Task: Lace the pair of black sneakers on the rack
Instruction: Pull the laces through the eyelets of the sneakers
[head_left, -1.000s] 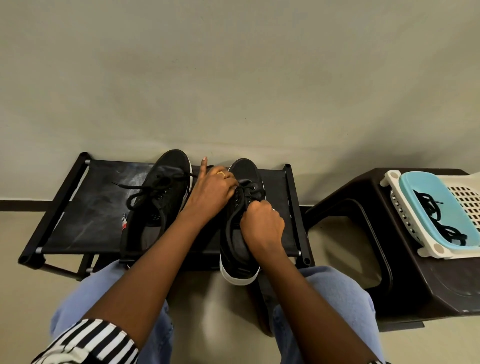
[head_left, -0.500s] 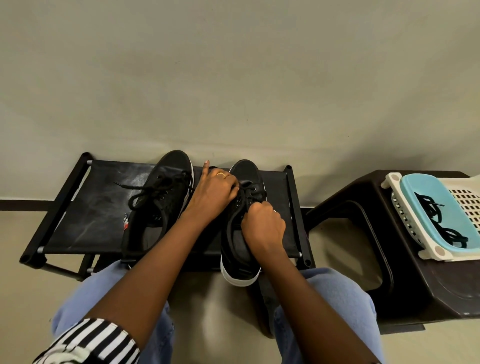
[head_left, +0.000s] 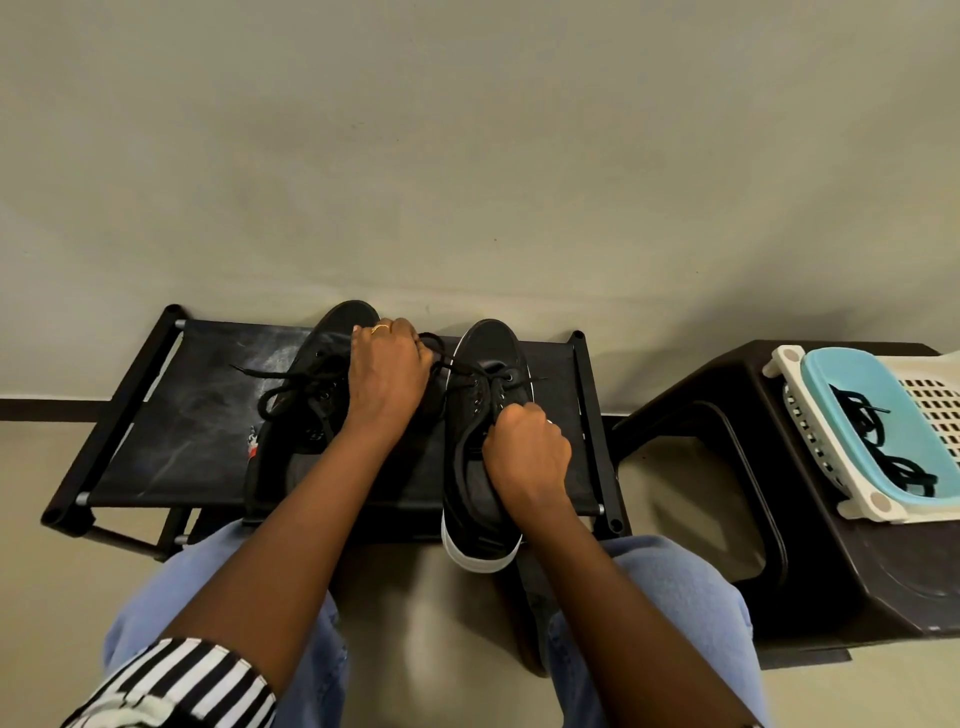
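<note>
From my feed both hands, left hand (head_left: 387, 371) and right hand (head_left: 527, 447), are clamped on the lace (head_left: 457, 366), so yanking unevenly could pop it out of the right sneaker (head_left: 480, 415) eyelets just ahead.

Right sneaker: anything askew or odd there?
Yes. The right sneaker sticks out past the rack's near edge, its white heel unsupported, steadied by the right hand. The left sneaker's lace ends trail loose on the rack.

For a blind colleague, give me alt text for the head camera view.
Two hands lace the right-hand black sneaker on a black rack: left hand pulls a lace sideways, right hand grips near the eyelets. The other sneaker stands beside it.
</note>
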